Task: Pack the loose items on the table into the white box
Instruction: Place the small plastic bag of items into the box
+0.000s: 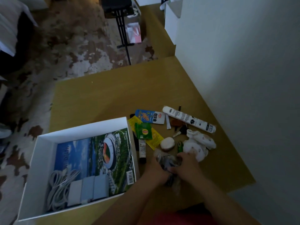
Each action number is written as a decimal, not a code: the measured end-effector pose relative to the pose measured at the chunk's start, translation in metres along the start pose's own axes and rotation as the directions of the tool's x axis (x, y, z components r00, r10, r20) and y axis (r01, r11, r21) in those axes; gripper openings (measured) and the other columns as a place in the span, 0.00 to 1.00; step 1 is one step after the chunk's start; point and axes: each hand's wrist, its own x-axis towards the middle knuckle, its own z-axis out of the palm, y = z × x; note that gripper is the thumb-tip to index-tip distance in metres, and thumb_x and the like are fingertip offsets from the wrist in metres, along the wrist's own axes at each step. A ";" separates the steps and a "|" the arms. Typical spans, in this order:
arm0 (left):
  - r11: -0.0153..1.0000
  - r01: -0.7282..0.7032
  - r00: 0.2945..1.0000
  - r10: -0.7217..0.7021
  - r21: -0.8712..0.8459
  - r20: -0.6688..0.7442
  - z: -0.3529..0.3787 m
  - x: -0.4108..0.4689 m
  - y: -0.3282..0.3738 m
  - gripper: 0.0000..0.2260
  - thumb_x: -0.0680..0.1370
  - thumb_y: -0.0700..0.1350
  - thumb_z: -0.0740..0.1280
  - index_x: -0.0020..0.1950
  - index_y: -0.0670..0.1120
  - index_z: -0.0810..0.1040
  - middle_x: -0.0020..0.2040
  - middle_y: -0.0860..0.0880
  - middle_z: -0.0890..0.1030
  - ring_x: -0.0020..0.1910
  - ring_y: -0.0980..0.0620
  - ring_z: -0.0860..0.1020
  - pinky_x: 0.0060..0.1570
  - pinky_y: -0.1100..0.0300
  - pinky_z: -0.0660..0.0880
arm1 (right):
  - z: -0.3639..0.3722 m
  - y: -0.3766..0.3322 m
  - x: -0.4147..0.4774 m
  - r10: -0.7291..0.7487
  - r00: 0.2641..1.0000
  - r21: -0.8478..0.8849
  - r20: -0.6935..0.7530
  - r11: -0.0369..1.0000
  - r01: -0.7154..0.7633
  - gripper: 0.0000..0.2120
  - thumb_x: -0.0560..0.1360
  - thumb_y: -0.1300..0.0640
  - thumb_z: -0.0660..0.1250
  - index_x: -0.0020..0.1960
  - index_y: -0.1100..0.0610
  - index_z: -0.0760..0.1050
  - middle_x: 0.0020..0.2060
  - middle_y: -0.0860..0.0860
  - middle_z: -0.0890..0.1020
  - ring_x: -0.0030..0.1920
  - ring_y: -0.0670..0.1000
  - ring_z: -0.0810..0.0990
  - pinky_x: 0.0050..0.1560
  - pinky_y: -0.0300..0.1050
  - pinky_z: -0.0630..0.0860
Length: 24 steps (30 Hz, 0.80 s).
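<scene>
The white box (43,153) stands open at the table's left, holding a magazine (97,153), a coiled white cable (60,187) and grey adapters (89,187). To its right, my left hand (156,172) and my right hand (186,166) both grip a clear plastic bag (167,161) with dark contents. Beyond them lie a green tea sachet (144,131), yellow packets (154,138), a blue-and-white snack packet (150,116), a small tube (142,151), a round white object (167,143), keys (181,130), a long white tube (189,119) and white crumpled cloth (198,143).
The yellow-brown table (113,95) runs along a white wall (243,62) on the right. Patterned carpet (73,51) covers the floor to the left, with a black stand (123,33) farther back.
</scene>
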 end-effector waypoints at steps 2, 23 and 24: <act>1.000 0.000 1.000 0.000 0.029 -0.014 0.001 0.002 0.002 0.21 0.74 0.44 0.68 0.67 0.47 0.68 0.65 0.46 0.73 0.62 0.48 0.73 0.60 0.58 0.71 | 0.000 -0.001 0.000 -0.030 0.999 -0.034 0.027 0.999 0.031 0.30 0.68 0.47 0.73 0.66 0.57 0.70 0.63 0.56 0.73 0.60 0.55 0.73 0.55 0.43 0.71; 0.763 -0.302 0.942 0.147 -0.572 -0.301 -0.073 -0.056 0.029 0.22 0.66 0.50 0.77 0.55 0.53 0.73 0.50 0.54 0.80 0.49 0.56 0.80 0.51 0.55 0.80 | -0.095 -0.093 -0.044 -0.421 0.905 0.784 0.057 0.580 0.220 0.35 0.51 0.54 0.81 0.57 0.51 0.77 0.54 0.57 0.82 0.50 0.57 0.84 0.48 0.55 0.81; 0.744 -0.305 0.939 0.130 -0.594 -0.319 -0.081 -0.062 0.026 0.24 0.65 0.51 0.77 0.58 0.50 0.73 0.52 0.52 0.81 0.50 0.54 0.81 0.53 0.52 0.79 | -0.091 -0.101 -0.044 -0.435 0.899 0.798 0.059 0.562 0.220 0.37 0.49 0.50 0.82 0.56 0.49 0.78 0.54 0.56 0.83 0.50 0.57 0.84 0.50 0.57 0.80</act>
